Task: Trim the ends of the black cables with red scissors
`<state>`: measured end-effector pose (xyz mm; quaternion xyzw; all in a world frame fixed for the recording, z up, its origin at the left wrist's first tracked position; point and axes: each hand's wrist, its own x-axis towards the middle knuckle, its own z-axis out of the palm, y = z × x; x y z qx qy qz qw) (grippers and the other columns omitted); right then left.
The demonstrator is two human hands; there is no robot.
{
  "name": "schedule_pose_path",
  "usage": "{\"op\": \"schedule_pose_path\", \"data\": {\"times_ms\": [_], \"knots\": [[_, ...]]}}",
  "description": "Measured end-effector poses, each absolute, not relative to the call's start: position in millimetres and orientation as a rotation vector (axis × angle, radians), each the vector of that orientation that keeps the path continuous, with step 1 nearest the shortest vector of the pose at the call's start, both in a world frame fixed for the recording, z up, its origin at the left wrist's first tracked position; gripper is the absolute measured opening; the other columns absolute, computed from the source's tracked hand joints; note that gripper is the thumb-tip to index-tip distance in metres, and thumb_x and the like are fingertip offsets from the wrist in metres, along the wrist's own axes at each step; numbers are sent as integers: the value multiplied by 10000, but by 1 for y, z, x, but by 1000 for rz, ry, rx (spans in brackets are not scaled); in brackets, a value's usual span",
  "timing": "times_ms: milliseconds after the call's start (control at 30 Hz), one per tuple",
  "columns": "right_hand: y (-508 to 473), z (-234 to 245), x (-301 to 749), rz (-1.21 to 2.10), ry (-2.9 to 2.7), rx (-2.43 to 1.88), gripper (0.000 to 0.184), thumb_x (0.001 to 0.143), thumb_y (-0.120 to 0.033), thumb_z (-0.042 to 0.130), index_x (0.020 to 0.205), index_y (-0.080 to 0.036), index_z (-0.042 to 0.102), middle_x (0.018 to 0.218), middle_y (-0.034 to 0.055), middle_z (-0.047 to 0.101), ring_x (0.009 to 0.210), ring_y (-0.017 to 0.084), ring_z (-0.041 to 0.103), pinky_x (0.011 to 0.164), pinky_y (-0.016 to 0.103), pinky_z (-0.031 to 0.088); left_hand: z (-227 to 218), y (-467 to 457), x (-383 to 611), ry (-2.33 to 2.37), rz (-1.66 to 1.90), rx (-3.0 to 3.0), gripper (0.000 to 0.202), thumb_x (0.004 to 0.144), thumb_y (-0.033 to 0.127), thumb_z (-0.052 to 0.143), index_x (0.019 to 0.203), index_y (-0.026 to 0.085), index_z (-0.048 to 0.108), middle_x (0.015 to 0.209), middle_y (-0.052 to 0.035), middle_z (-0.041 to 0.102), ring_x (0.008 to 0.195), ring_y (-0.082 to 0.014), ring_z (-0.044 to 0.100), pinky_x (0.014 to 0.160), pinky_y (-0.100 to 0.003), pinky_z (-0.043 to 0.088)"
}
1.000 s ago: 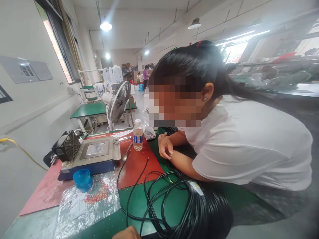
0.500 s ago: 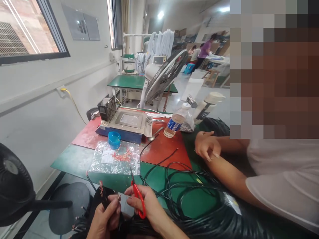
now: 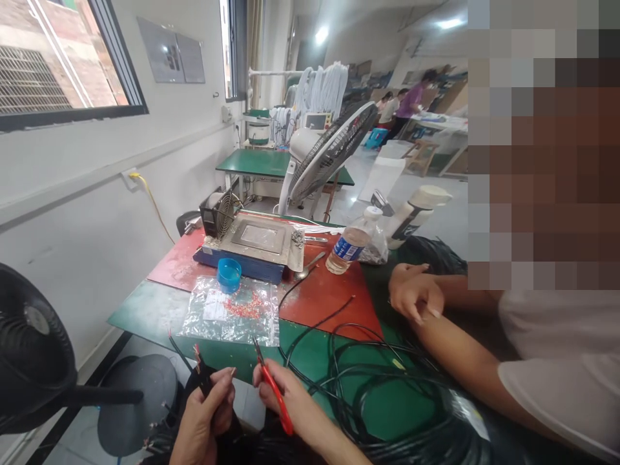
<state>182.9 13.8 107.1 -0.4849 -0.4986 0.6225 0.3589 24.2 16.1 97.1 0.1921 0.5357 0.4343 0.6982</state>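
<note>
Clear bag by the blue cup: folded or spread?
Spread: the clear bag lies out flat over the green tabletop, with red bits showing across its middle.

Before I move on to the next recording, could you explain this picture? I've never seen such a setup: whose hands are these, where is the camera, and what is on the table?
There is no machine arm here: these are a person's bare hands, filmed by one camera on their head, looking forward and down. The left hand holds black cables with reddish wire ends showing. The right hand has its grip around a red-handled tool, probably snips.

On the green table, small red bits lie on a clear plastic bag, near a blue cup. Behind is a metal-topped device; to its right are a spoon and a bottle. A black cable coil lies nearer. The clasped arms at right belong to someone else.
</note>
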Motion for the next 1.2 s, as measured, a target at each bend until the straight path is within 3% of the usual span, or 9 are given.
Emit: {"op": "schedule_pose_path", "data": {"times_ms": [133,267,733,833,1000,1200], "knots": [[9,116,195,1394,-1744,-1498,189,714,-307,646,711,-182,505,743,-34,501,691,110,431,604,208,306,99,24,25,1243,1019,421,349,579,429,740,696,131,602,452,92,360,389,-5,216,410,-185,106],[9,114,195,1311,-1900,-1542,217,740,-292,606,644,-183,445,685,-50,476,647,99,415,577,210,264,99,27,30,1271,1018,462,411,556,414,756,818,112,663,476,72,410,396,-9,217,414,-199,92],[24,115,198,1138,-1977,-1542,387,808,-398,531,565,-182,321,551,-60,365,535,80,338,501,229,184,90,41,37,1315,1016,516,473,487,427,790,792,85,673,436,80,388,405,-21,229,436,-205,105],[29,115,201,1139,-1952,-1533,391,796,-386,542,552,-180,316,532,-66,337,510,72,314,483,226,175,93,46,39,1292,1033,547,462,508,430,779,794,81,679,426,96,339,406,-21,211,426,-198,109],[41,110,203,1161,-1894,-1582,390,748,-370,581,524,-176,328,529,-65,330,505,67,298,466,218,177,92,56,44,1308,1040,551,442,501,404,791,785,85,677,450,67,423,403,-16,250,400,-179,135],[54,99,201,1175,-1786,-1603,388,700,-307,625,481,-170,335,484,-68,260,489,61,263,455,217,160,77,64,44,1194,1041,542,346,584,394,750,735,100,648,461,79,385,417,-13,222,398,-173,135]]}}
